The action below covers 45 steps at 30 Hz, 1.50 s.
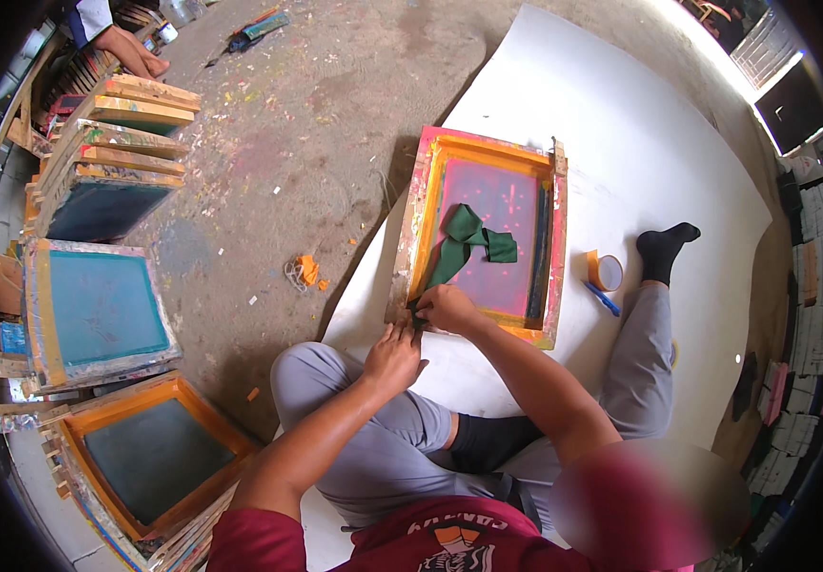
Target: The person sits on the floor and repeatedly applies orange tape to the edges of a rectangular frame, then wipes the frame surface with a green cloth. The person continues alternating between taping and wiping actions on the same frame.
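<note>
A screen-printing frame [556,257] lies on a white sheet before me, its mesh pink and its wood stained orange and pink. A loosely folded dark green fabric strip [464,225] rests across the mesh, one tail running to the frame's near left corner. At that corner my right hand [449,311] is closed in a pinch on the strip's end. Just nearer, my left hand [394,360] has its fingers stretched out against the same corner. Its fingertips touch the corner by the strip's dark end, which the hands partly hide.
Right of the frame are a tape roll [608,274] and a blue pen [602,298], near my outstretched leg [642,353]. More printing screens [106,303] stand and lean at the left. Orange scraps [307,270] lie on the stained floor. Another person's leg [125,50] shows far left.
</note>
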### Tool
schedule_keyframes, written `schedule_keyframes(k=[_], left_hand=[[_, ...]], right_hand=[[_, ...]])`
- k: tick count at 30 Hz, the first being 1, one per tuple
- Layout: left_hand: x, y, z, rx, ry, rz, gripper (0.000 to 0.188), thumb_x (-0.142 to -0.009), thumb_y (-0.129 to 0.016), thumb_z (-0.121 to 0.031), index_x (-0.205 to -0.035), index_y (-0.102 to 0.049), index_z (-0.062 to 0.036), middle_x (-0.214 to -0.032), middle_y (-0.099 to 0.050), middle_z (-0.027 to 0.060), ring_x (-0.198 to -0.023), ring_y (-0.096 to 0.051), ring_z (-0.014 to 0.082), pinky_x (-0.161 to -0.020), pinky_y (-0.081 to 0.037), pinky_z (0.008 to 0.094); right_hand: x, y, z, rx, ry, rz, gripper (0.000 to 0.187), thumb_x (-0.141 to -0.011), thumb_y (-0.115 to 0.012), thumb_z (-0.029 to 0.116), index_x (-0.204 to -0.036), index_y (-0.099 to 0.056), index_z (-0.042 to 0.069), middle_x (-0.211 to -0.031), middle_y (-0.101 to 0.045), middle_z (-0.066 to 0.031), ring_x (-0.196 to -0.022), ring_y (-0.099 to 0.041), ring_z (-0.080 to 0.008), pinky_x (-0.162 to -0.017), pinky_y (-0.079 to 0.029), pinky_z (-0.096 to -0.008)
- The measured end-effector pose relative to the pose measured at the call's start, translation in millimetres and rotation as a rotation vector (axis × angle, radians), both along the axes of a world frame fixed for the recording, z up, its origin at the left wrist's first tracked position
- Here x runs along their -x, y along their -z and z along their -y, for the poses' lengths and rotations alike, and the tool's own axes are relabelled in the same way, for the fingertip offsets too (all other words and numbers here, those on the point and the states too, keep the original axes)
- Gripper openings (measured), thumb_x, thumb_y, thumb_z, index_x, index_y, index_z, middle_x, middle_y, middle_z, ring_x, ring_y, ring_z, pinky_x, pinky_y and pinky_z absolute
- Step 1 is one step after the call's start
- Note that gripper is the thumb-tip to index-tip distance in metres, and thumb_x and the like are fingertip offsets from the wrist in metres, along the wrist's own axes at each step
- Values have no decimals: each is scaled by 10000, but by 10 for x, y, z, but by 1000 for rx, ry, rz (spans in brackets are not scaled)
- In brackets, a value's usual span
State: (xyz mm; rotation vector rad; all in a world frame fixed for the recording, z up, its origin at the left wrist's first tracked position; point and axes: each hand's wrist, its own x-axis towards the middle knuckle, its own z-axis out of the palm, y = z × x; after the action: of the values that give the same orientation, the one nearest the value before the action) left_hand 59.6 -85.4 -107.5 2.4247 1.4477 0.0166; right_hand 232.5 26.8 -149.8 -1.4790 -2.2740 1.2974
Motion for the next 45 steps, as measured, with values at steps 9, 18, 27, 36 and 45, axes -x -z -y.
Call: schedule_keyframes(k=[9, 18, 27, 36, 45], left_hand=[[-46, 72, -10, 12, -2, -87, 705, -889, -770, -363, -1394, -584, 94, -1453, -581, 255, -1386, -524, 393, -1199, -373, 486], [-50, 149, 14, 108, -2, -178, 722, -946, -710, -387, -1478, -538, 69, -1586, -485, 251, -1497, -439, 386, -1249, -328, 484], [2, 42, -32, 48, -10, -65, 657, -949, -713, -360, -1441, -566, 50, -1490, -574, 227, -1426, -504, 382, -1200, -395, 462], [150, 139, -304, 157, -582, 175, 551, -929, -756, -261, -1359, -629, 59, -1161, -682, 232, -1153, -627, 408, -977, -520, 495], [153, 53, -418, 263, -563, 130, 531, -860, -815, -194, -1307, -666, 49, -1127, -683, 204, -1086, -671, 392, -902, -557, 486]], right_hand=[[-333, 62, -199, -118, -343, 103, 207, -795, -844, 195, -917, -784, 39, -904, -765, -155, -882, -748, -335, -807, -589, -424], [-1621, 72, 31, -60, -362, 329, 207, -811, -835, 191, -932, -780, 33, -902, -757, -142, -914, -731, -343, -837, -580, -440], [-2041, -270, 214, -109, -247, 351, 220, -856, -751, 275, -1013, -795, 128, -1035, -747, -90, -1058, -692, -322, -934, -563, -447], [-1815, 90, 316, -281, -217, -2, 203, -788, -833, 163, -926, -780, 23, -910, -710, -131, -900, -693, -350, -815, -565, -452], [-146, 264, 110, -280, -133, -198, 160, -792, -824, 137, -859, -762, 7, -856, -688, -151, -879, -687, -361, -786, -564, -465]])
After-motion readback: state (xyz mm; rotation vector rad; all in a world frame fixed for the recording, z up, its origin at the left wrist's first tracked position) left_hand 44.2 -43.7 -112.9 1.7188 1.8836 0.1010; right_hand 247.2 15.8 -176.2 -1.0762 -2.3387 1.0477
